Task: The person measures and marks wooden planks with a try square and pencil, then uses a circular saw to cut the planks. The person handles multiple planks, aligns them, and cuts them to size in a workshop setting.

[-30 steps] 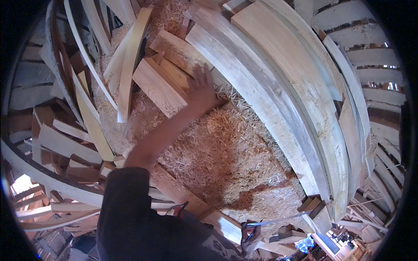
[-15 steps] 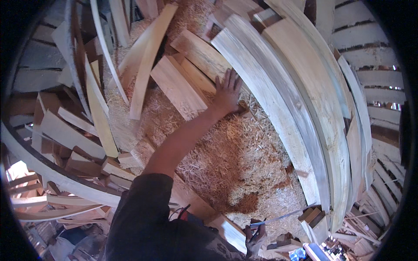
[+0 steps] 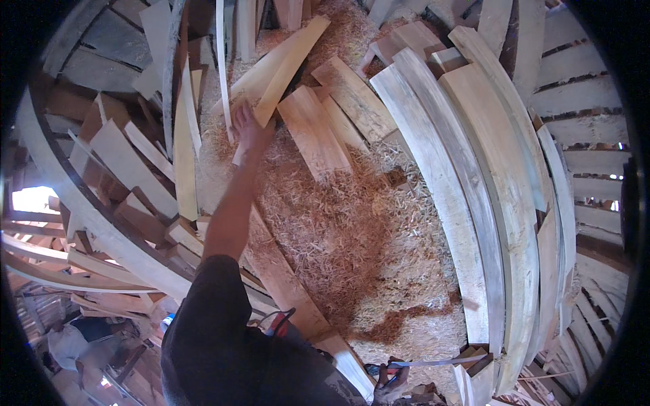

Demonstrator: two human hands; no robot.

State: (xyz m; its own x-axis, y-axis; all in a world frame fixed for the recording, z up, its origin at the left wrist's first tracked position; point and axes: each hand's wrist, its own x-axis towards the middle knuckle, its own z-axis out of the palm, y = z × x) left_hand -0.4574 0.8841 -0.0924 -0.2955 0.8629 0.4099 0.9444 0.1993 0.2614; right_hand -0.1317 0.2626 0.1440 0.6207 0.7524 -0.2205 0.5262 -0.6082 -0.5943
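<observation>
My left hand (image 3: 248, 134) lies over the lower part of a pale, curved plank (image 3: 290, 73), its fingers stretched and apart. The plank leans beside a thin white strip of wood (image 3: 222, 61), which ends close to my fingers. At the bottom edge my right hand (image 3: 387, 383), small and dark in the view, is closed around one end of a thin bluish strip (image 3: 433, 363) that looks like a tape measure blade. The strip's other end reaches a small stack of wood blocks (image 3: 476, 369). What else my right hand holds is too dark to tell.
Wood shavings (image 3: 332, 230) cover the middle. Two short thick boards (image 3: 315, 132) lie at their upper edge. Long curved timbers (image 3: 440, 183) bend down the right side. Cut planks (image 3: 128, 179) crowd the left behind a curved rib (image 3: 88, 210). A person (image 3: 81, 345) is at the lower left.
My left hand has moved left from a thick board onto the pale curved plank. My view has turned, so the scene shifts right. My right hand still holds the strip.
</observation>
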